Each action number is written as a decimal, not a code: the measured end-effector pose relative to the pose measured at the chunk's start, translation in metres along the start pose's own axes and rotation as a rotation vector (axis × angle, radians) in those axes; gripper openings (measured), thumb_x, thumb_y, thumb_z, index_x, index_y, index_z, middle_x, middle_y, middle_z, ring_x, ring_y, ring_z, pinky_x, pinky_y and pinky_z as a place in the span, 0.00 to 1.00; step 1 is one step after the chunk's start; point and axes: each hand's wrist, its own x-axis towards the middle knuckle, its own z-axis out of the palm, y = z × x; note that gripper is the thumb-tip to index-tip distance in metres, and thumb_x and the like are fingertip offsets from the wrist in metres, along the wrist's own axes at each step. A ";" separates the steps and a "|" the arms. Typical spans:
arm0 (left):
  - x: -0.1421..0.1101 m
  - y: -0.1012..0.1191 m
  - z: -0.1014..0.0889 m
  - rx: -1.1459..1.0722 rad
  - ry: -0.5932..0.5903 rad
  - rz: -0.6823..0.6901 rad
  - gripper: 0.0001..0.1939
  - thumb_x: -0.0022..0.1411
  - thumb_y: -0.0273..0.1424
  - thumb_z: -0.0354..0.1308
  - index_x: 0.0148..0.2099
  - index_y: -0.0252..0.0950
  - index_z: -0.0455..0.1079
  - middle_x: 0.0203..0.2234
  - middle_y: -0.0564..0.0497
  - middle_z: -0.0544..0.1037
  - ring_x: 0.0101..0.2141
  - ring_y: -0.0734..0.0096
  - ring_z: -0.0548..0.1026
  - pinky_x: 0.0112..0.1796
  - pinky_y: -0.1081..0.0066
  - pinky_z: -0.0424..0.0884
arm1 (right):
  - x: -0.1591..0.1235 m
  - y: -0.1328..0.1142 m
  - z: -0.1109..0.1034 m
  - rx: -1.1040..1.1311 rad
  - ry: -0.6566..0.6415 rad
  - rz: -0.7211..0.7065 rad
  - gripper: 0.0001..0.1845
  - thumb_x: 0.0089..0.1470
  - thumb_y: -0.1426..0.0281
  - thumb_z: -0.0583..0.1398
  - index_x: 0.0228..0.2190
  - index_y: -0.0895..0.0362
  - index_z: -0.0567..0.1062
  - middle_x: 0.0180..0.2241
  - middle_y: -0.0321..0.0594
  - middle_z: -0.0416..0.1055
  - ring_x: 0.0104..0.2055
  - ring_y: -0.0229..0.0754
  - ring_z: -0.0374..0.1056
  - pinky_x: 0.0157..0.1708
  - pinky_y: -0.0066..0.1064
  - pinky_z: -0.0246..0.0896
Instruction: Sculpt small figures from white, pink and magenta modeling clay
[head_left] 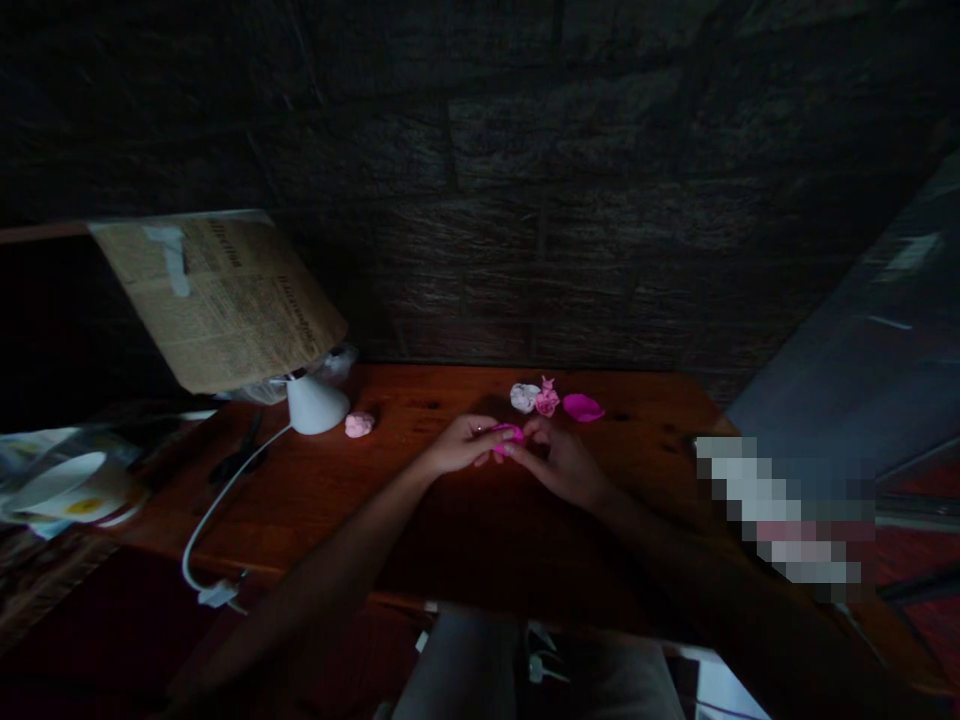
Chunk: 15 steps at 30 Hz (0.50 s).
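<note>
On the wooden table (645,455), to the right of the lamp (229,305), the left hand (459,445) and right hand (566,465) pinch a soft-looking pink piece (510,434) between nearly closed fingers; pressing too hard might tear or misshape it.

A print-shaded lamp (232,315) stands at left, a white container (56,492) lower left; a dark wall (480,180) spans the top.

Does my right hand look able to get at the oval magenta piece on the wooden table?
Likely yes: the oval magenta piece lies just beyond the right hand, nothing visible between them, though that hand is at the magenta lump the left hand holds.
</note>
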 end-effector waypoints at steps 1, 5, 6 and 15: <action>-0.001 0.000 0.000 0.006 0.014 0.009 0.26 0.58 0.53 0.60 0.32 0.30 0.72 0.19 0.55 0.73 0.15 0.84 0.62 0.18 0.78 0.54 | 0.000 0.000 0.000 -0.052 -0.010 0.009 0.18 0.56 0.52 0.61 0.29 0.54 0.72 0.26 0.38 0.75 0.26 0.40 0.69 0.28 0.31 0.58; 0.001 0.000 0.002 0.036 0.082 0.044 0.28 0.59 0.55 0.58 0.29 0.31 0.71 0.16 0.57 0.69 0.15 0.83 0.60 0.18 0.78 0.53 | 0.002 0.000 0.003 -0.150 -0.043 -0.032 0.24 0.61 0.51 0.54 0.22 0.54 0.69 0.20 0.37 0.70 0.23 0.39 0.65 0.27 0.32 0.54; 0.002 0.000 0.002 0.055 0.093 0.058 0.29 0.59 0.56 0.58 0.28 0.32 0.69 0.15 0.57 0.68 0.15 0.83 0.59 0.19 0.77 0.53 | 0.003 0.001 0.004 -0.140 -0.051 -0.057 0.24 0.62 0.53 0.53 0.22 0.54 0.70 0.20 0.36 0.70 0.23 0.39 0.65 0.27 0.32 0.54; -0.001 -0.002 0.004 0.152 0.090 0.109 0.35 0.56 0.63 0.53 0.25 0.33 0.67 0.14 0.58 0.62 0.18 0.80 0.59 0.22 0.75 0.54 | 0.007 0.008 0.008 -0.037 0.107 -0.124 0.20 0.58 0.55 0.55 0.21 0.54 0.66 0.20 0.34 0.65 0.24 0.38 0.61 0.25 0.30 0.52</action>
